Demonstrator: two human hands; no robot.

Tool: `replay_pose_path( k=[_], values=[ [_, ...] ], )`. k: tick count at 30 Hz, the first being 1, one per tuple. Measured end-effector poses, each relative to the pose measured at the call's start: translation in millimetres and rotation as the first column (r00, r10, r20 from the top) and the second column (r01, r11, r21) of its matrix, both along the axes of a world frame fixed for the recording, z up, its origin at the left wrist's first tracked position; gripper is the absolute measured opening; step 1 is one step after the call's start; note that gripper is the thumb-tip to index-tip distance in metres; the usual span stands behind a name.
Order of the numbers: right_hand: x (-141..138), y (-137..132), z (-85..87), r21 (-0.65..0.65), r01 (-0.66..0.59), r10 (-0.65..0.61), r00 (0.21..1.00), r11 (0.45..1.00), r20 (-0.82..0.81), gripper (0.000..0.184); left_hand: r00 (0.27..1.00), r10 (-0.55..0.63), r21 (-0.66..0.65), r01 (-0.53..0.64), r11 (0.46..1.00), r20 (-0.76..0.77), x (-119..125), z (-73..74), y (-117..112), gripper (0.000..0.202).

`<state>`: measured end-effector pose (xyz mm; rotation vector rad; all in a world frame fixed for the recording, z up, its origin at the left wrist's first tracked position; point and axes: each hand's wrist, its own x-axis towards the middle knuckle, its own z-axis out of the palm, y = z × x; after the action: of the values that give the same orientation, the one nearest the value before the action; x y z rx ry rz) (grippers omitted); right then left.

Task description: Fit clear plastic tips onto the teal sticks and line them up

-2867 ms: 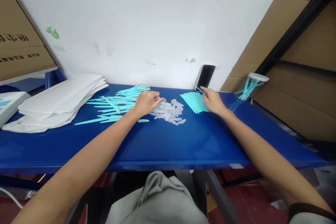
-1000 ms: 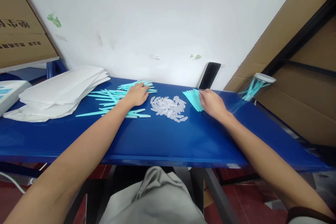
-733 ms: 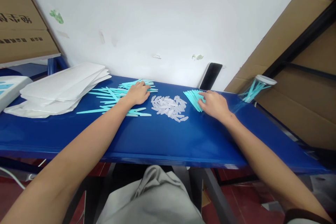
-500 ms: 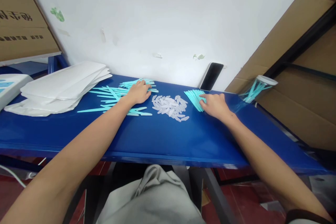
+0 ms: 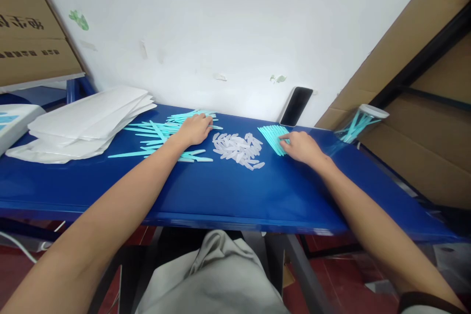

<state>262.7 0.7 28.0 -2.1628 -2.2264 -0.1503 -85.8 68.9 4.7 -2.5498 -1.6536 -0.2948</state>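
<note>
Worktop (image 5: 221, 191), near back edge: teal row (image 5: 271, 138) lined up at right hand (image 5: 302, 146), loose sticks (image 5: 158, 131) under left hand (image 5: 195, 130) and pale heap (image 5: 238, 149) remain, grips unclear.

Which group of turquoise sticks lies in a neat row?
The row at the right hand: its sticks lie side by side; the pile at the left hand is jumbled, and those in the container cross.

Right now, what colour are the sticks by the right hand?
Light turquoise; the sticks show in the head view, the only one.
</note>
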Motion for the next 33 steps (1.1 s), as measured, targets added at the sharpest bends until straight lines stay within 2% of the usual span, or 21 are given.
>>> replay_pose_path(
  k=[5, 9, 12, 14, 17, 19, 21, 23, 25, 27, 29, 30, 33],
  values=[
    [-0.1, -1.3, -1.3, 0.033, 0.022, -0.022, 1.0, 0.999, -0.011, 0.044, 1.0, 0.006, 0.01, -0.006, 1.0, 0.019, 0.0, -1.5, 0.8, 0.037],
    [-1.4, -3.4, 1.1, 0.145, 0.015, -0.01, 0.999, 0.989, -0.037, 0.044, 1.0, 0.002, 0.014, -0.002, 1.0, 0.004, -0.9, -4.8, 5.0, 0.041],
    [-6.9, -7.1, 3.8, 0.22, -0.082, 0.111, 0.987, 0.972, -0.12, 0.033, 1.0, -0.002, 0.013, 0.002, 1.0, 0.022, -1.9, -6.9, 7.2, 0.036],
    [-14.6, -11.2, 2.8, 0.26, -0.166, 0.225, 0.95, 0.951, -0.216, 0.03, 0.999, -0.007, 0.05, 0.005, 0.999, 0.046, -2.7, -7.6, 7.7, 0.033],
    [-32.3, -20.2, -5.5, 0.319, -0.254, 0.371, 0.841, 0.913, -0.394, 0.034, 0.984, -0.039, 0.223, 0.0, 0.975, 0.172, -3.2, -6.7, 8.5, 0.031],
    [-46.0, -27.7, -13.3, 0.325, -0.32, 0.449, 0.741, 0.89, -0.499, 0.034, 0.945, -0.13, 0.396, 0.0, 0.918, 0.3, -1.9, -4.4, 8.5, 0.029],
    [-58.1, -35.1, -19.5, 0.325, -0.39, 0.508, 0.655, 0.862, -0.56, 0.034, 0.889, -0.268, 0.553, 0.02, 0.833, 0.371, 2.0, -0.5, 5.8, 0.027],
    [-66.3, -40.9, -22.2, 0.369, -0.436, 0.57, 0.59, 0.821, -0.572, 0.035, 0.848, -0.403, 0.676, 0.074, 0.733, 0.344, 9.1, 5.0, -2.2, 0.026],
    [-69.4, -43.8, -21.8, 0.457, -0.458, 0.647, 0.531, 0.763, -0.548, 0.034, 0.82, -0.522, 0.766, 0.175, 0.618, 0.234, 19.9, 11.8, -16.4, 0.026],
    [-68.4, -43.9, -20.0, 0.542, -0.456, 0.708, 0.482, 0.706, -0.517, 0.029, 0.775, -0.627, 0.817, 0.308, 0.487, 0.082, 34.6, 18.4, -35.4, 0.022],
    [-65.5, -42.6, -18.1, 0.577, -0.444, 0.727, 0.452, 0.686, -0.517, 0.021, 0.701, -0.713, 0.832, 0.409, 0.374, -0.025, 52.2, 23.2, -56.2, 0.019],
    [-64.1, -42.2, -17.1, 0.58, -0.449, 0.733, 0.441, 0.68, -0.518, 0.022, 0.655, -0.755, 0.832, 0.44, 0.338, -0.039, 61.6, 24.4, -66.3, 0.017],
    [-63.4, -45.3, -13.8, 0.592, -0.513, 0.783, 0.401, 0.622, -0.475, 0.046, 0.496, -0.868, 0.843, 0.461, 0.277, 0.015, 87.7, 23.5, -93.4, 0.015]
  ],
)
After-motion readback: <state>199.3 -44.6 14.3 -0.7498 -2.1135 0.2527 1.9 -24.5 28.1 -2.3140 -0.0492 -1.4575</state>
